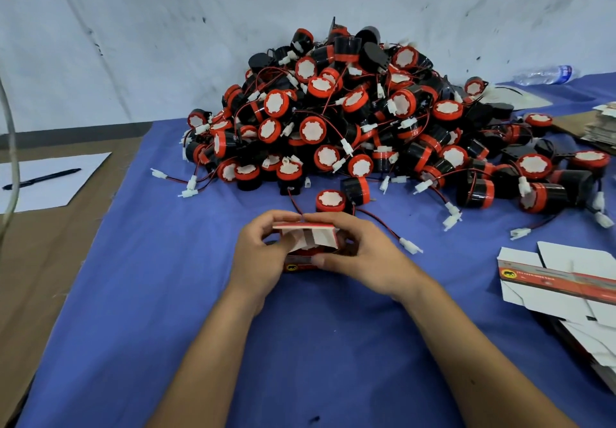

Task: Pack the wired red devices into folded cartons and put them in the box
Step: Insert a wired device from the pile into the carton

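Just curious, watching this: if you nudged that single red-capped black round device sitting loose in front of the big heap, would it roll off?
The red-capped black round device would probably stay put: it rests on its flat end, cap up. Tipped onto its round side, it could roll. Its thin red and black wire looks floppy and would likely trail or snag on the blue cloth.

Device pile behind; bare cloth left.

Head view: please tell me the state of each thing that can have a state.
Carton: held in both hands, top flaps open.
Left hand: grips the carton.
Right hand: grips the carton.
Devices: piled loose, unpacked.
Flat cartons: unfolded, lying flat.
Pen: lying on paper.
Water bottle: lying down.
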{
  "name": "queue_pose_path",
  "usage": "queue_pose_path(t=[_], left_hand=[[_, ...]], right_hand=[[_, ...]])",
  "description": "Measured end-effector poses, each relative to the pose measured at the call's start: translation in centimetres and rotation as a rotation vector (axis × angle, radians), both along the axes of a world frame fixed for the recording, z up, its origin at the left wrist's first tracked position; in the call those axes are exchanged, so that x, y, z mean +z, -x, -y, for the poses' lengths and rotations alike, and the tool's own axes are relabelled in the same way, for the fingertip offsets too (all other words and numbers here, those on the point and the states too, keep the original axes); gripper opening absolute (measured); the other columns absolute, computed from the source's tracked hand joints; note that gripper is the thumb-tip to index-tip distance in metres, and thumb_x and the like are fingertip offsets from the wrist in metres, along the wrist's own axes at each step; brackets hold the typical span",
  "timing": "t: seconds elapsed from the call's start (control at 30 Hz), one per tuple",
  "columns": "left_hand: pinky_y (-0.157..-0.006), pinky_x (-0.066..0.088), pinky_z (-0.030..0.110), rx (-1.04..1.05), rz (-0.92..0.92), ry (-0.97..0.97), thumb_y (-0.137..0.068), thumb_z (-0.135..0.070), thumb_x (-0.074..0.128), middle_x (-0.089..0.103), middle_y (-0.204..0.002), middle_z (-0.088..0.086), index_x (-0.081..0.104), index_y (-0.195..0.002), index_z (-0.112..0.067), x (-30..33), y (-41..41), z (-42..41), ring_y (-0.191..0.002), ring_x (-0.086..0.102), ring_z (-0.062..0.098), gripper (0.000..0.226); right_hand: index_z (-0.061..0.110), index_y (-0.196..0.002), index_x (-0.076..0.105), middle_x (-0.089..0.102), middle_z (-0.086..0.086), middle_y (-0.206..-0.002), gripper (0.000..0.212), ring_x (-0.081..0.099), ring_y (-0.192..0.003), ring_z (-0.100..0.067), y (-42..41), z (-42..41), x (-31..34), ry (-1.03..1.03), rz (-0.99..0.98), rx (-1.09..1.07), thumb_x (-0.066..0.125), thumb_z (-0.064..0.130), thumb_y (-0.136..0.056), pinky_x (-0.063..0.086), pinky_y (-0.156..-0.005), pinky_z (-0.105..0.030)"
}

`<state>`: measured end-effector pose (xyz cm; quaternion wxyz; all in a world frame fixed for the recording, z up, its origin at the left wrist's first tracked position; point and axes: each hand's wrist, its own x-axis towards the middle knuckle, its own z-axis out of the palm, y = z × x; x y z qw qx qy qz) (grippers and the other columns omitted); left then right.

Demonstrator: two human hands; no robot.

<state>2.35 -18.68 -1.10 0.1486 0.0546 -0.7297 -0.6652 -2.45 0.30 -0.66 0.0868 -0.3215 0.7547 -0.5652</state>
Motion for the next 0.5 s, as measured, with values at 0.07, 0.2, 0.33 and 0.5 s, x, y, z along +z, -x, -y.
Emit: queue_pose_path(t=[0.07,0.2,0.33,0.5], left_hand=[[-0.062,0.059,0.029,0.032,-0.009,-0.021,-0.088,0.017,0.058,0.077,-0.101,0.000,0.078,-0.089,-0.022,0.0,-0.1,0.3,-0.091,0.076,0.021,0.043],[-0.066,0.057,0.028,-0.184,0.116,-0.254,-0.095,0.010,0.051,0.077,-0.118,0.002,0.079,-0.085,-0.014,0.7,-0.7,1.9,-0.085,0.073,0.014,0.039],[-0.060,0.049,0.019,-0.230,0.112,-0.116,-0.082,-0.025,0.083,0.075,-0.121,-0.003,0.079,-0.085,-0.016,0.5,-1.1,2.6,-0.079,0.068,0.009,0.010],[-0.080,0.063,0.039,-0.260,0.008,0.140,-0.076,-0.023,0.091,0.071,-0.127,-0.011,0.075,-0.092,-0.024,0.0,-1.0,2.6,-0.104,0.072,0.027,0.023]], right_hand=[[0.029,-0.132,0.069,0.062,0.010,-0.127,0.052,0.061,-0.118,-0.006,0.0,-0.1,-0.2,-0.039,-0.074,-0.032,0.083,0.011,-0.085,0.052,-0.098,-0.023],[0.019,-0.128,0.073,0.060,0.007,-0.132,0.044,0.059,-0.121,-0.004,-0.1,0.4,-0.5,-0.049,-0.147,-0.120,0.082,0.008,-0.086,0.051,-0.093,-0.019],[0.029,-0.130,0.071,0.052,0.019,-0.142,0.056,0.052,-0.127,0.005,0.1,-0.2,-0.1,-0.118,-0.086,-0.049,0.090,0.027,-0.078,0.049,-0.097,-0.015],[0.025,-0.120,0.076,0.064,0.016,-0.124,0.044,0.059,-0.114,0.005,-0.2,0.1,0.2,-0.095,-0.211,-0.128,0.087,0.035,-0.079,0.046,-0.089,-0.010]])
